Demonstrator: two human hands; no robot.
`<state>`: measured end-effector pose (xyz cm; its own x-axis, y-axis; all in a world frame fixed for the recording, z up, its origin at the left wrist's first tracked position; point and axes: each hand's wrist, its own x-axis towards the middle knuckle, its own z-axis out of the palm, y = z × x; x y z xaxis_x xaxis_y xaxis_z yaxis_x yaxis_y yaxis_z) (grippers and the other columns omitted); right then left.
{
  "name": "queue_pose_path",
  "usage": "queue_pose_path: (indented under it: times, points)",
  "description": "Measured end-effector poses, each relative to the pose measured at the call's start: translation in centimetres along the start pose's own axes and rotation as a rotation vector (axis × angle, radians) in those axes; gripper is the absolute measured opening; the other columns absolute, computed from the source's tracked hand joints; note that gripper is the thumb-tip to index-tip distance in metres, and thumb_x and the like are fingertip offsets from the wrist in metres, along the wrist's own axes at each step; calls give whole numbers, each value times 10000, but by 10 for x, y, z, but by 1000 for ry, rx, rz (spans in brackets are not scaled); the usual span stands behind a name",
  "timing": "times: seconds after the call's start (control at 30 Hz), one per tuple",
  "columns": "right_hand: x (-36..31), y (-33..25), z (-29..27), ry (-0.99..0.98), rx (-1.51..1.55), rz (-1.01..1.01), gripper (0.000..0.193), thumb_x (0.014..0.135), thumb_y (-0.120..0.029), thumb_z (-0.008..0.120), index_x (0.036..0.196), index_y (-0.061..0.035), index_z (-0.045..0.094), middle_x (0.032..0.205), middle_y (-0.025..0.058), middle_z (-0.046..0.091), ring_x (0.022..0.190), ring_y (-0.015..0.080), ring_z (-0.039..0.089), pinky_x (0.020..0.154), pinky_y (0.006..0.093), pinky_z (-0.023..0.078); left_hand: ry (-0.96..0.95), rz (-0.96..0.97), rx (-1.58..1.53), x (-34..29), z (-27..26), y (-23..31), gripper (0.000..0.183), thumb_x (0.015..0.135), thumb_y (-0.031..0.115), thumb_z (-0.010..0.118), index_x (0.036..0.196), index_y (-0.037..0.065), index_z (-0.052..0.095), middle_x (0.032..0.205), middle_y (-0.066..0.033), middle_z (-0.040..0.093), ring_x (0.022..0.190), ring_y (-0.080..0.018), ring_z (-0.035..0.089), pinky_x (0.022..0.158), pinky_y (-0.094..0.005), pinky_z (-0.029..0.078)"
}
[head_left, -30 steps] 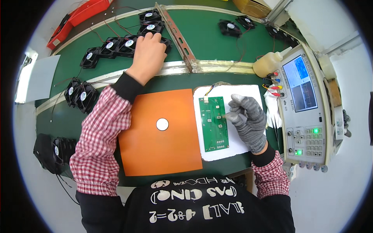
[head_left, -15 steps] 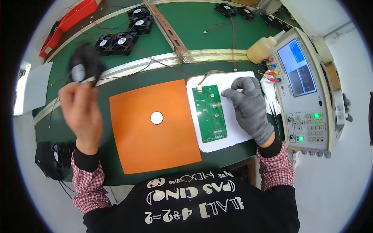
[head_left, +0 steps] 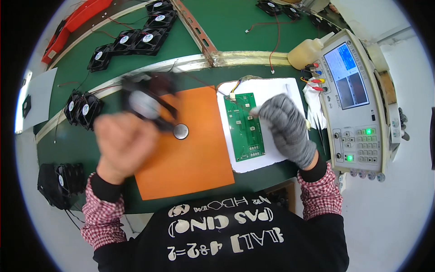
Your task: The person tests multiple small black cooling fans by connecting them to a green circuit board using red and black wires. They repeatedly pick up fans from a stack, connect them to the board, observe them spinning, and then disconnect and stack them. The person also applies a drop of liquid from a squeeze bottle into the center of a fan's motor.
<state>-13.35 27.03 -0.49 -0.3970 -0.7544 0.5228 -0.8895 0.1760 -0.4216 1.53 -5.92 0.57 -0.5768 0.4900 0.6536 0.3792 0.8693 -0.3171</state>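
Clock directions are taken from the round disc (head_left: 181, 131) on the orange sheet (head_left: 195, 165).

Your left hand (head_left: 127, 140), bare and blurred, is at 9 o'clock. Its fingers are clamped on 1 black fan (head_left: 149, 99), though the blur hides the exact points of contact. The fan is held between 10 and 11 o'clock, above the corner of the orange sheet. A thin lead (head_left: 199, 80) runs on the 1 o'clock side, toward the circuit board; its end cannot be made out.

Your right hand (head_left: 288, 131), in a grey glove, is at 3 o'clock, beyond the circuit board (head_left: 247, 131). Its fingers are bent, with the tips at the board's right-hand edge; you cannot be credited with a grip there, as it cannot be told whether they are closed on anything. The green circuit board lies on the white pad (head_left: 272, 88).

On the green worktop (head_left: 63, 147), a row of fans (head_left: 123, 40) stands at 11 o'clock and 2 upright fans (head_left: 85, 109) at 9 to 10. The bottle (head_left: 304, 54) is at 2 o'clock; the instrument (head_left: 355, 122), screen lit, is at 3.
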Motion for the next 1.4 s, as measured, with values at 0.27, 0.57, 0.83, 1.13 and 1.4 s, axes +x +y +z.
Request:
queue_pose_path:
  times: [0.27,0.57,0.83,1.13,1.4]
  points:
    - [-3,6,16,43,240,476,139,813,-53,695,950,-50,719,833,73,643,785,229,626,752,333,512,-95,-346,-412,-5,3,38,130,773,-37,651,867,39,603,912,-85,514,777,-221,516,657,-325,430]
    - [-6,12,24,-50,235,465,127,754,-36,736,879,-28,710,880,101,615,820,247,635,750,343,515,-299,-471,-755,23,7,37,833,563,342,881,1251,48,515,1221,-139,538,1121,-337,493,959,-449,358]
    - [-13,21,29,-44,235,410,186,720,-40,762,896,-50,701,938,116,624,930,279,616,838,359,511,-317,-305,-524,30,14,41,841,615,380,855,1309,35,527,1291,-126,544,1144,-318,499,960,-435,372]
    - [-9,19,33,-27,187,355,177,724,-77,776,831,-43,639,895,103,593,863,283,596,778,384,511,-124,-609,-2298,46,-61,32,344,899,252,631,1184,66,581,1118,-127,646,1011,-267,612,862,-376,466]
    - [-11,18,24,-38,52,329,168,725,-89,758,854,-57,655,878,97,603,855,298,591,777,389,507,347,-99,-326,45,-60,42,381,913,174,581,1222,-44,532,1226,-238,582,1097,-377,594,991,-468,444]
